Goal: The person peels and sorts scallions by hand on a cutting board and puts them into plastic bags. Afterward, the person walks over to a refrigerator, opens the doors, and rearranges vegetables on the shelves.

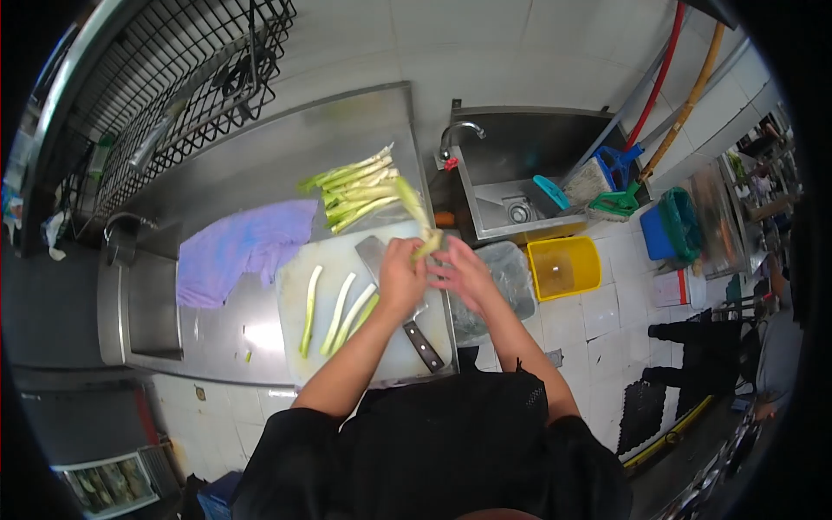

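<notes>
My left hand [404,277] is closed around a spring onion [411,204], whose long stalk points up and away over the board. Close beside it, my right hand [463,275] has its fingers apart at the lower end of the stalk; whether they touch it is hard to tell. Beneath my hands a cleaver [423,347] lies on the white cutting board [296,295], its blade partly hidden by my left hand and forearm. Several trimmed spring onions [340,314] rest on the board's left part. Behind the board is a pile of spring onions [360,186].
A purple cloth [247,247] lies on the steel counter [234,342]. To the right stand a bin lined with a clear bag [507,277], a yellow tub [565,267] and a sink [485,195] with a tap. Mops and brooms lean beyond. Another person [763,347] is at far right.
</notes>
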The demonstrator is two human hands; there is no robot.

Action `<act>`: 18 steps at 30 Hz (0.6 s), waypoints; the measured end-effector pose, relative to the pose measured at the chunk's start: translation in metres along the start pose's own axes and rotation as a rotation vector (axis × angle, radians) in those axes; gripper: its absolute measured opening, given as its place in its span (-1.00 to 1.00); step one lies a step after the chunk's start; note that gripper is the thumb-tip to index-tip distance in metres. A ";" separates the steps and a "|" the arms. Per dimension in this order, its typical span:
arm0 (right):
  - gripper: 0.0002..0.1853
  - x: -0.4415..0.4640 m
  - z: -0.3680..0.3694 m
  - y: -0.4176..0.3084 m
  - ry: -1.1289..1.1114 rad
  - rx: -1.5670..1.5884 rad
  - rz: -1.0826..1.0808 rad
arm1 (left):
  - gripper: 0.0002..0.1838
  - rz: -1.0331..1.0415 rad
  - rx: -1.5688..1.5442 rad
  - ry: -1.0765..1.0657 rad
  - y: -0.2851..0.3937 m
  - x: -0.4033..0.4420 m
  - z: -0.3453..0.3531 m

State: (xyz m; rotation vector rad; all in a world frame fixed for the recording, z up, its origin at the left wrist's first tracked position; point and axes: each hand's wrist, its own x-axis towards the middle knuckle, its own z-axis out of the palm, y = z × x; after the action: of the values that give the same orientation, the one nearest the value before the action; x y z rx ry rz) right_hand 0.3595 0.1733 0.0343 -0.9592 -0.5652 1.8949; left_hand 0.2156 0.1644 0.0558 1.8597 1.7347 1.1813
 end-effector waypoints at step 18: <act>-0.84 -0.088 -0.051 -0.069 -0.186 -0.537 -0.371 | -0.43 -0.049 -0.867 0.002 0.074 0.027 -0.030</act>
State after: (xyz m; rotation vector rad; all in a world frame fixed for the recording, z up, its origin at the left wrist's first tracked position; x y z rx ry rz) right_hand 0.4619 0.1298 0.0867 -0.9281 -1.3149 1.5274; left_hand 0.2394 0.1665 0.1361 1.2628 0.9816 1.5663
